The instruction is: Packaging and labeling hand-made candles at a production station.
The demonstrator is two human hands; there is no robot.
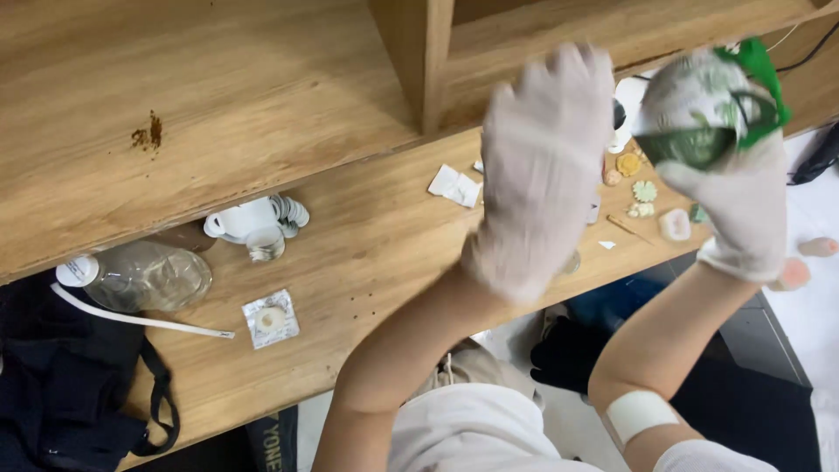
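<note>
With both our gloved hands raised over the wooden desk [367, 262], our right hand [730, 175] is wrapped around a green-and-white object [708, 122], fingers curled and pressed onto it; it's blurred, so we can't tell exactly what it is. It sits up at the right, in front of the shelf edge, above the desk. Our left hand [542, 166] is just beside it, holding nothing, fingers extended and close together, back of the glove toward us.

On the desk under the hands: small moulded pieces [642, 197], yellow, pale green, white. Further left: a torn white wrapper [454, 185], a square sachet [270, 319], a small white cup [240, 220], a clear plastic bottle [149, 275] lying on its side.
</note>
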